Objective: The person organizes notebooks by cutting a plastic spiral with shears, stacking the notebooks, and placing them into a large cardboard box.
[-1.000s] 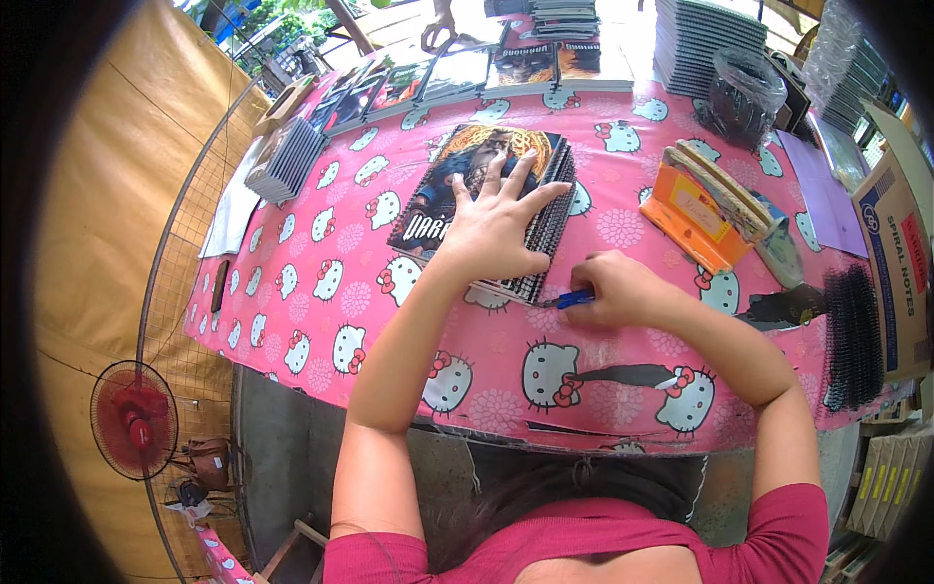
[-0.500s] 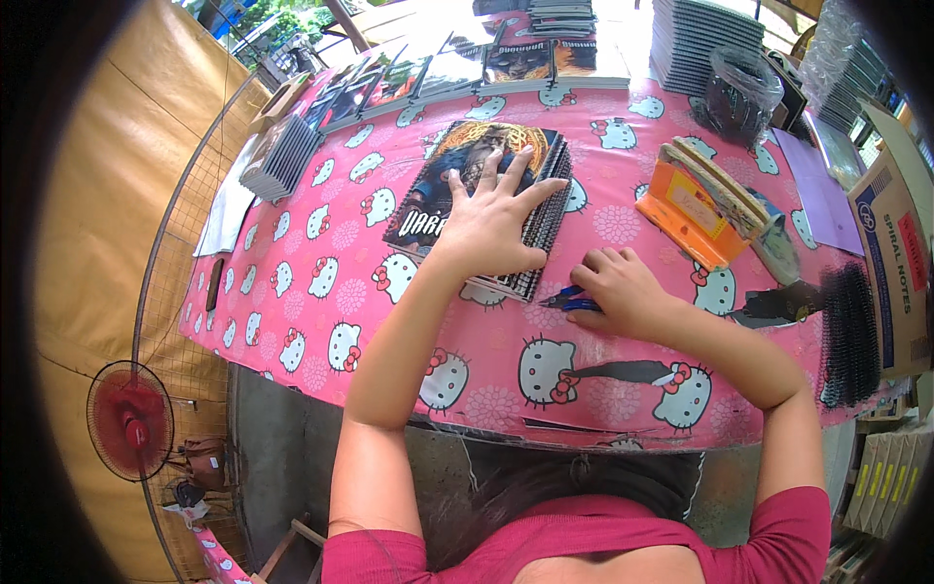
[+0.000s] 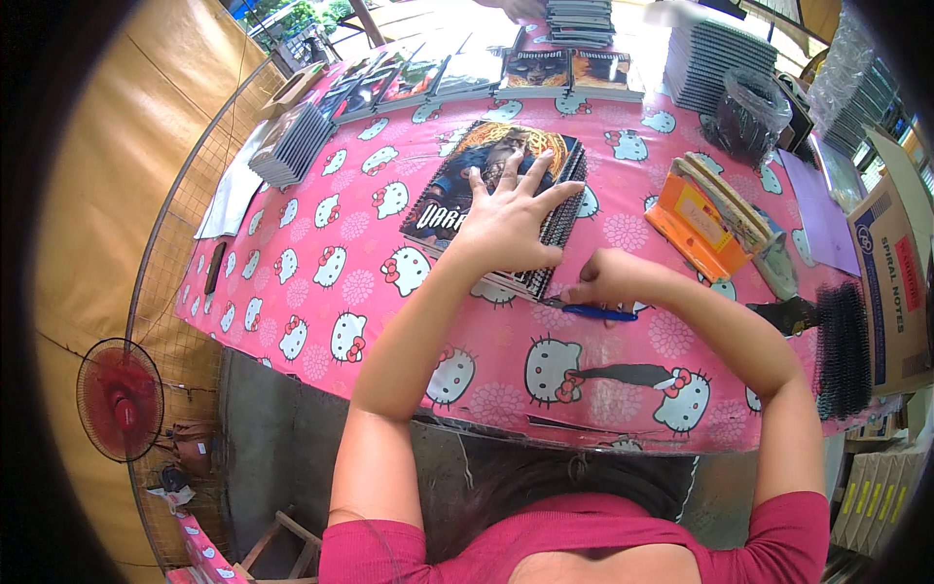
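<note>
A spiral notebook (image 3: 465, 175) with a dark illustrated cover lies on the pink cartoon-cat tablecloth (image 3: 321, 282). My left hand (image 3: 511, 219) presses flat on its cover, fingers spread. My right hand (image 3: 608, 282) is closed around a blue-handled tool (image 3: 603, 312) at the notebook's near right corner, by the black wire spiral (image 3: 564, 219).
An orange box of booklets (image 3: 696, 229) stands to the right. Black wire combs (image 3: 842, 346) lie at the far right beside a cardboard box (image 3: 890, 282). Stacks of notebooks (image 3: 292, 146) line the left and back. A bag of black coils (image 3: 744, 117) sits behind. A red fan (image 3: 117, 399) stands below left.
My right hand with the blue tool has shifted slightly along the notebook's near edge. My left hand stays pressed on the cover.
</note>
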Tool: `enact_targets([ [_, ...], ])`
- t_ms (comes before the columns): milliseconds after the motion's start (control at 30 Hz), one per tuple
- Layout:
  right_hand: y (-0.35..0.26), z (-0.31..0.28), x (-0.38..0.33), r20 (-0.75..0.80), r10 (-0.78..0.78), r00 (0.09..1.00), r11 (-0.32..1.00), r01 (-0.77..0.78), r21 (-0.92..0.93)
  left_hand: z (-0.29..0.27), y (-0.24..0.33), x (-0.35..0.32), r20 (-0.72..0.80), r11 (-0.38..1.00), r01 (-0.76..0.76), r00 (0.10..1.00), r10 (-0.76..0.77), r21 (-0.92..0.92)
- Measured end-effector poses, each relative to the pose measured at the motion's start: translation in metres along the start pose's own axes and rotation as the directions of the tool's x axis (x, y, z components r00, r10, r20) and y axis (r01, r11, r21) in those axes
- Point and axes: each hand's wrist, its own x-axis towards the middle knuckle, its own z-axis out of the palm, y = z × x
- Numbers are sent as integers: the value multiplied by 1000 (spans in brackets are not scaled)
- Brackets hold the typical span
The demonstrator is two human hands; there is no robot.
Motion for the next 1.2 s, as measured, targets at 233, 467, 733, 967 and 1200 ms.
enact_targets([
  [233, 37, 39, -54, -372, -228, 900, 775, -64, -629, 29, -41, -56, -930, 856, -397, 290, -223, -330],
  [467, 59, -16, 104, -968, 61, 242, 752, 627, 204, 93, -55, -44, 100, -310, -514, 394, -914, -800],
  [733, 56, -19, 174, -706, 296, 643, -100, 756, 647, 92, -44, -25, 234, -399, -673, 326, -916, -623],
  [967, 63, -9, 149, -680, 353, 643, 172, 670, 722, 107, -53, -45, 152, -318, -557, 324, -934, -767],
  [1200, -46, 29, 43, -404, 114, 908, -93, 415, 905, 34, -20, -107, 335, -813, -176, 847, -413, -555],
])
